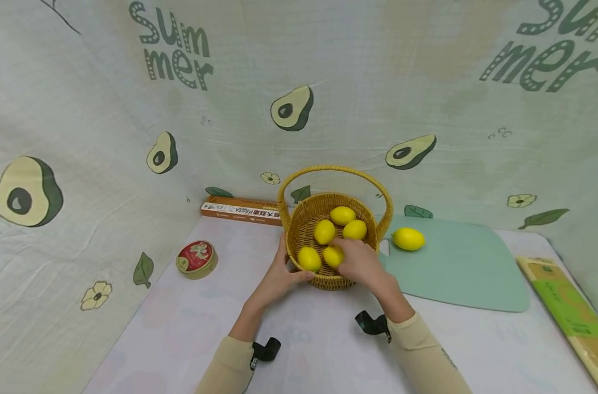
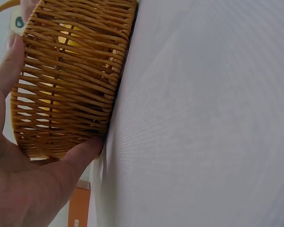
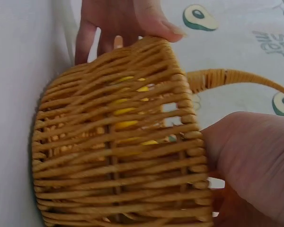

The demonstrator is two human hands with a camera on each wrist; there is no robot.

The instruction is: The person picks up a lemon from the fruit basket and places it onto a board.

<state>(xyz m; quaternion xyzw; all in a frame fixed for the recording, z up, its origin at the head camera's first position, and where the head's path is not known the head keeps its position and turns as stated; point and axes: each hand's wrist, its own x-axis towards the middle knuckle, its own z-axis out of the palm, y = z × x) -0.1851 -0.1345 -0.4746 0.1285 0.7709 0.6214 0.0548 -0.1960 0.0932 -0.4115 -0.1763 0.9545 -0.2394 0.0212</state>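
A woven wicker basket point(image 1: 330, 282) with a tall arched handle stands upright, several yellow lemons inside it. My left hand point(image 1: 278, 278) holds the basket's left side; in the left wrist view its thumb and fingers spread around the woven wall point(image 2: 71, 90). Reaching over the front right rim, my right hand point(image 1: 361, 264) grips a lemon point(image 1: 333, 256) inside, near the front. Another lemon point(image 1: 308, 259) lies left of that one, and a lemon point(image 1: 343, 215) sits toward the back. In the right wrist view, the wicker wall point(image 3: 123, 156) hides the right fingertips.
One lemon point(image 1: 408, 239) lies on a pale green cutting board point(image 1: 466, 268) right of the basket. A round red-topped tin point(image 1: 197, 259) stands at left. Behind is an orange pasta box point(image 1: 239, 211); a green-and-yellow packet point(image 1: 569, 306) lies at far right. A printed cloth point(image 1: 348, 137) hangs behind.
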